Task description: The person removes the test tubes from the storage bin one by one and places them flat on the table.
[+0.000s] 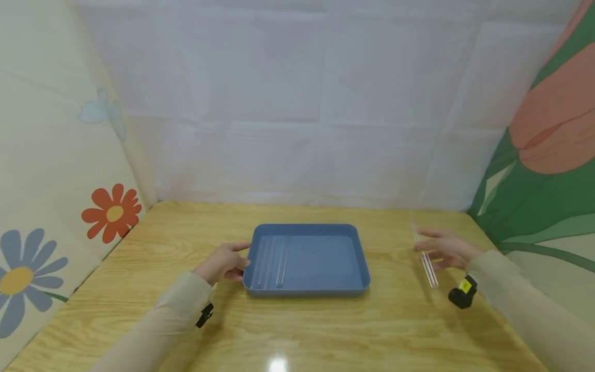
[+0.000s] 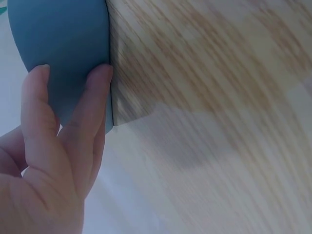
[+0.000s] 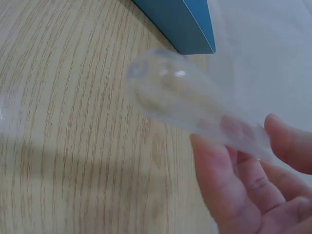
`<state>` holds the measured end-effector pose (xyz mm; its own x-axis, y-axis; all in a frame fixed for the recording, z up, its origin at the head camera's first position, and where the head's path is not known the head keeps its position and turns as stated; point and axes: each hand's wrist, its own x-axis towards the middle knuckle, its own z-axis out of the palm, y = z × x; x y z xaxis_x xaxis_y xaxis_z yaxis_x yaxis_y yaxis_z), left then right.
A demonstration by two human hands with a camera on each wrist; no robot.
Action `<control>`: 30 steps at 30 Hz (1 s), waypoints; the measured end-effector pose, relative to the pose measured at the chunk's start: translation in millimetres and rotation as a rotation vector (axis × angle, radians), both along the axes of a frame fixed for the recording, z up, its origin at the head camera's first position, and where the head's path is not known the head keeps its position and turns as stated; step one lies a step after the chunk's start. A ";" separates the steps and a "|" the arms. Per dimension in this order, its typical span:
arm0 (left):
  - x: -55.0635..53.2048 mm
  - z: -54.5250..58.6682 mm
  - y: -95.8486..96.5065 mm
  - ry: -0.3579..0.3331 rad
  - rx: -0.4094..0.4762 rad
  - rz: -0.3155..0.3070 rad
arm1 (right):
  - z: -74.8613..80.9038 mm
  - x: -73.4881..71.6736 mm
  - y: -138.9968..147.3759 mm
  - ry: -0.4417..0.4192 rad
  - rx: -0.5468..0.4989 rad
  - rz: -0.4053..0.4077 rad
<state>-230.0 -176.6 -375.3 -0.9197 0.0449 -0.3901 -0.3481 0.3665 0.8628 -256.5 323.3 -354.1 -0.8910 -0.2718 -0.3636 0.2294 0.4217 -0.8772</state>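
A blue rectangular tray (image 1: 321, 292) lies on the wooden table. My left hand (image 1: 226, 262) is at its left side; in the left wrist view, the fingertips (image 2: 101, 73) rest against the tray's outer wall (image 2: 63, 34). Several clear test tubes (image 1: 281, 266) lie side by side lengthwise in the left part of the tray. Right of the tray, my right hand (image 1: 444, 249) holds another clear test tube (image 1: 429, 270) between thumb and fingers. In the right wrist view this test tube (image 3: 170, 90) points its rounded end away from the hand.
The wooden table (image 1: 297, 336) runs back to a white cloth backdrop (image 1: 297, 129). A flower-patterned cloth (image 1: 42, 155) hangs at the left and another with large tulips (image 1: 558, 124) at the right. The tray's corner (image 3: 195, 41) shows beyond the held tube.
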 end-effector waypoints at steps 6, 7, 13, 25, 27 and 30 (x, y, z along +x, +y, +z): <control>0.4 -3.1 0.5 0.001 0.004 0.007 | -2.2 -1.6 12.3 -0.026 -0.010 0.001; 0.6 -3.9 0.4 0.000 0.001 0.010 | -2.7 -1.5 13.7 -0.025 -0.006 0.006; 1.9 -6.2 -0.5 -0.002 0.000 0.018 | -6.7 -0.4 18.2 -0.028 -0.005 -0.019; -2.5 -5.2 -0.9 -0.006 -0.008 0.012 | -11.6 -3.8 31.5 -0.026 0.009 -0.025; -2.8 -4.6 -1.0 -0.007 -0.008 0.007 | -11.1 -4.8 33.0 -0.030 0.011 -0.026; -2.7 -3.4 -0.9 -0.007 -0.013 0.006 | -10.0 -6.4 34.1 -0.036 0.016 -0.030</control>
